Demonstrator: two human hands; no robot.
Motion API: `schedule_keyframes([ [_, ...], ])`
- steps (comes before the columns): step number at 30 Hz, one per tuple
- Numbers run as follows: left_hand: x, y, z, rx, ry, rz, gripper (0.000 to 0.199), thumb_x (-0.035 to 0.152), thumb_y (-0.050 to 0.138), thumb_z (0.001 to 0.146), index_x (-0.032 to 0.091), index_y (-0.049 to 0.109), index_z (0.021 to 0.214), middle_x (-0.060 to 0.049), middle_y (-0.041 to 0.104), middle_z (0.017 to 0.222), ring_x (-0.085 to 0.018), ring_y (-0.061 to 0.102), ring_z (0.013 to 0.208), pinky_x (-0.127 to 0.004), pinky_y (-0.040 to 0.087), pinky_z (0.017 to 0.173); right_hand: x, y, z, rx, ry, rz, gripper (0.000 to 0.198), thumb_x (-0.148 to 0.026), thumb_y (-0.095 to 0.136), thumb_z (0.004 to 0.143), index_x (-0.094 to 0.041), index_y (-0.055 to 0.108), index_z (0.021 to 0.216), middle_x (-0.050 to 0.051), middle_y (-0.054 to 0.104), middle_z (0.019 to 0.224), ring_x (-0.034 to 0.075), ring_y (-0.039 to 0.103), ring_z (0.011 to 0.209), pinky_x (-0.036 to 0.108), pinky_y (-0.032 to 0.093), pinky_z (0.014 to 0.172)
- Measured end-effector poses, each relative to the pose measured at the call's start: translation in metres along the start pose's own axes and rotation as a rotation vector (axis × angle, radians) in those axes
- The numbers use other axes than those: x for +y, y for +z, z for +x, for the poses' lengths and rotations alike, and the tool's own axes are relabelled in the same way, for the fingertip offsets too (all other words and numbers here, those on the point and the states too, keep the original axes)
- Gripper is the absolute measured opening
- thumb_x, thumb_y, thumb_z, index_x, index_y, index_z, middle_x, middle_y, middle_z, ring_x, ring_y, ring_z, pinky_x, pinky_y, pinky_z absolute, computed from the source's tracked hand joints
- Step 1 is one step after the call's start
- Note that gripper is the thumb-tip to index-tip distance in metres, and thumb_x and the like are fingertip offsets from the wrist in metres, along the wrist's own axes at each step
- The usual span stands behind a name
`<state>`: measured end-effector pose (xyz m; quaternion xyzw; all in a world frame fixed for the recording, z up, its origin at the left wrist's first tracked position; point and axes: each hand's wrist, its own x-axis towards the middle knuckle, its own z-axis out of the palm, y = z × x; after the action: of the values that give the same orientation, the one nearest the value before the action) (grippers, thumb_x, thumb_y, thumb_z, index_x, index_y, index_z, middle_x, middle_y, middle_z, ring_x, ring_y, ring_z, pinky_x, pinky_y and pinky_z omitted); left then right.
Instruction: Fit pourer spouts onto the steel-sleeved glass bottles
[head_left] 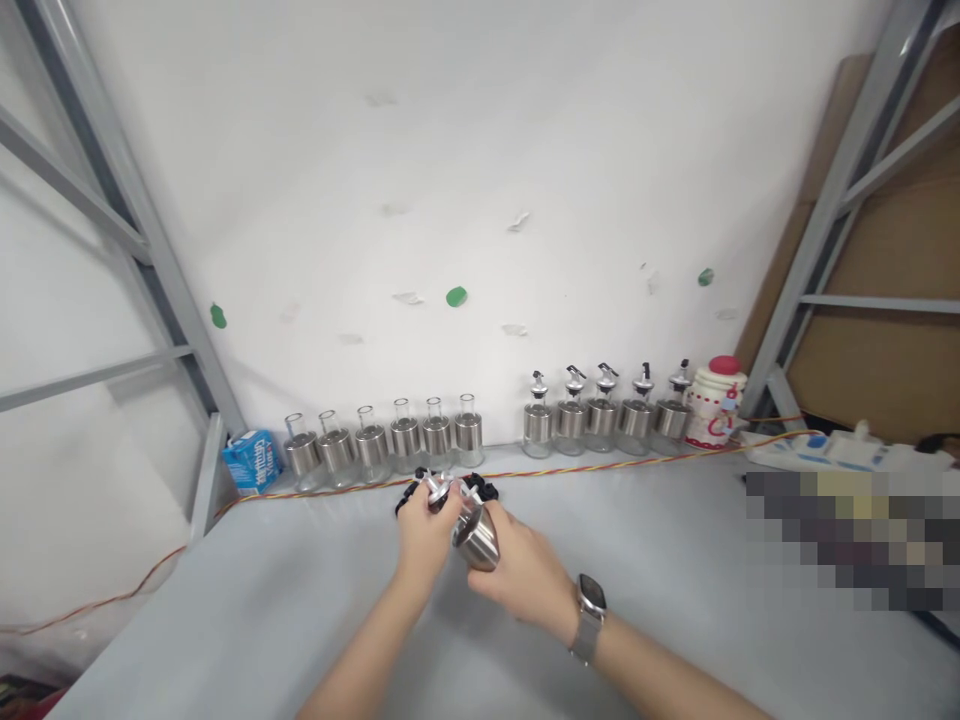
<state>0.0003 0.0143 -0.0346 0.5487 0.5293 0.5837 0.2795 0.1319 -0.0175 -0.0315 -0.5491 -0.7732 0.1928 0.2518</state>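
My right hand is wrapped round a glass bottle with a steel sleeve, tilted with its neck toward my left hand. Closed near that neck, my left hand pinches a silver and black pourer spout. Fingers cover the place where spout and neck meet, so I cannot tell whether the spout sits in the neck. Just behind my hands, more black and silver pourer spouts lie on the grey table, partly hidden.
Along the wall at left stand several open-necked bottles. Several bottles with pourer spouts stand at right, beside a cream jar with a red lid. A blue carton, a twisted cable and a power strip edge the table.
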Motion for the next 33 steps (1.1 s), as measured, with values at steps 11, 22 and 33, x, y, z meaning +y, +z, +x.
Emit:
schedule_keyframes([
  [11, 0.004, -0.013, 0.009, -0.153, 0.193, 0.286, 0.027, 0.046, 0.058, 0.066, 0.019, 0.056, 0.071, 0.000, 0.058, 0.065, -0.016, 0.053, 0.061, -0.025, 0.037, 0.058, 0.013, 0.005, 0.008, -0.185, 0.072, 0.680, 0.037, -0.017, 0.059, 0.057, -0.018, 0.045, 0.092, -0.002, 0.053, 0.072, 0.011, 0.050, 0.055, 0.021, 0.037, 0.046],
  [22, 0.014, -0.013, 0.003, -0.148, 0.143, 0.068, 0.047, 0.039, 0.061, 0.066, 0.023, 0.043, 0.107, -0.005, 0.056, 0.094, -0.018, 0.058, 0.073, -0.027, 0.044, 0.060, 0.001, -0.009, 0.006, -0.346, 0.216, 1.011, 0.033, -0.017, 0.059, 0.060, -0.018, 0.044, 0.090, -0.004, 0.054, 0.061, 0.012, 0.054, 0.046, 0.023, 0.043, 0.044],
  [33, 0.012, -0.005, 0.007, -0.268, 0.073, -0.196, 0.043, 0.032, 0.063, 0.066, 0.021, 0.053, 0.107, -0.008, 0.060, 0.102, -0.021, 0.057, 0.092, -0.031, 0.046, 0.077, -0.002, -0.017, 0.004, -0.396, 0.264, 1.011, 0.033, -0.018, 0.059, 0.061, -0.017, 0.044, 0.091, -0.003, 0.056, 0.063, 0.012, 0.057, 0.050, 0.022, 0.043, 0.046],
])
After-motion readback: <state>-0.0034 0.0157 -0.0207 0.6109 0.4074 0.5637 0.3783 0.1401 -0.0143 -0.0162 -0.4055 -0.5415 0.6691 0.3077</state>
